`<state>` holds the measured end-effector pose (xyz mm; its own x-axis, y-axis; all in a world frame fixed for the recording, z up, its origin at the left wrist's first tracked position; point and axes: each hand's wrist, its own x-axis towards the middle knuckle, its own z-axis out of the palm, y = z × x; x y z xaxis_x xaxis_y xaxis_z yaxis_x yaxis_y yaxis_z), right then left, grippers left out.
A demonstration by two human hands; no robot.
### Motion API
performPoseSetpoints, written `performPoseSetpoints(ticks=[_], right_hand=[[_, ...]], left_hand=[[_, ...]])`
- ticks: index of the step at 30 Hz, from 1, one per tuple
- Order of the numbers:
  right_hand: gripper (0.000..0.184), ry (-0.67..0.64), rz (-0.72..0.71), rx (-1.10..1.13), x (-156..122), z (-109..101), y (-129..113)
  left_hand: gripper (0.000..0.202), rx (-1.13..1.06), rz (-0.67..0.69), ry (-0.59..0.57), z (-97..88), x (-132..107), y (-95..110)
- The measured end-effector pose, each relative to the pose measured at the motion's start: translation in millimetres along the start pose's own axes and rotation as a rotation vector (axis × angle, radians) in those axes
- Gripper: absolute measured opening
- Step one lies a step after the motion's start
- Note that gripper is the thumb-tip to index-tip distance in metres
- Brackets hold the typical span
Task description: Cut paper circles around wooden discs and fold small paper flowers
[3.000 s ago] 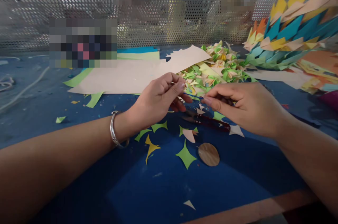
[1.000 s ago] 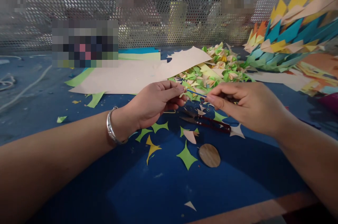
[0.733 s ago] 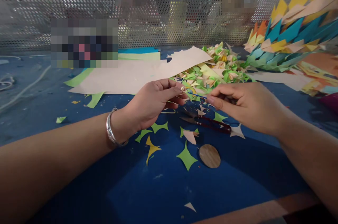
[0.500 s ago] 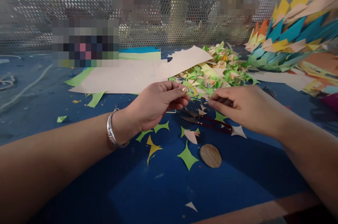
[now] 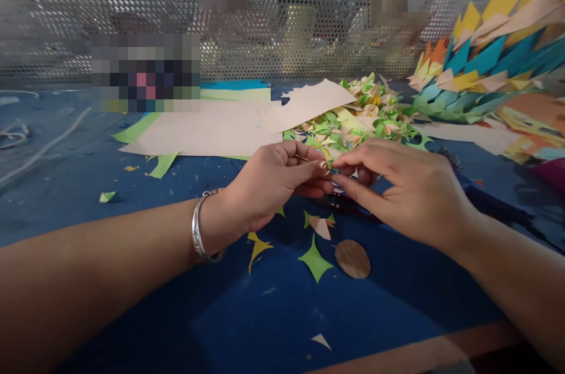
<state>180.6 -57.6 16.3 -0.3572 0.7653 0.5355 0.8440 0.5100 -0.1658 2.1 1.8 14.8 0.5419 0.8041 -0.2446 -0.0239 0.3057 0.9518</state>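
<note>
Thumb and fingers of my left hand (image 5: 286,177) are pinched around a small pale curl (image 5: 324,167), its material too small to tell. Closed beside it, fingertips nearly meeting the left ones, is my right hand (image 5: 397,186). What its fingers grip is mostly hidden. Beneath the hands lie dark red-handled snips (image 5: 353,207), largely covered. A green star-shaped paper scrap (image 5: 315,260), a brown oval disc (image 5: 352,259), a yellow scrap (image 5: 257,250) and a folded pale pink piece (image 5: 321,227) rest on the blue tabletop (image 5: 247,321) nearer me.
Behind my hands, large pale sheets (image 5: 198,127) lie beside a heap of green and peach cut paper (image 5: 375,109). At right stands a layered paper form (image 5: 494,62) in yellow, blue and peach. A perforated metal screen (image 5: 282,15) crosses the back, people behind it.
My hands have come together, the right moving left and the left moving slightly right. The thin blue thing seen between them is now mostly hidden. The snips are more covered.
</note>
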Motion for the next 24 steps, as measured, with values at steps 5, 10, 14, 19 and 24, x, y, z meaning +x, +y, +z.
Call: performPoseSetpoints(ticks=[5, 10, 14, 19, 24], right_hand=[[0.012, -0.001, 0.054, 0.065, 0.9, 1.8, 0.6], [0.009, 0.000, 0.102, 0.129, 1.3, 3.7, -1.8], [0.010, -0.004, 0.153, 0.181, 1.6, 4.2, -2.8], [0.009, -0.028, 0.229, 0.254, 1.2, 5.7, -1.0], [0.011, -0.017, 0.189, 0.282, 0.4, 7.7, 2.4]], left_hand=[[0.013, 0.030, 0.124, -0.005, 1.5, 0.6, -4.1], [0.013, 0.067, 0.164, -0.018, 1.3, 0.6, -6.9], [0.012, 0.121, 0.205, -0.027, -0.1, 0.8, -6.0], [0.014, 0.188, 0.243, -0.019, -2.8, 2.3, -4.7], [0.011, 0.172, 0.138, -0.059, -3.8, 1.4, -2.3]])
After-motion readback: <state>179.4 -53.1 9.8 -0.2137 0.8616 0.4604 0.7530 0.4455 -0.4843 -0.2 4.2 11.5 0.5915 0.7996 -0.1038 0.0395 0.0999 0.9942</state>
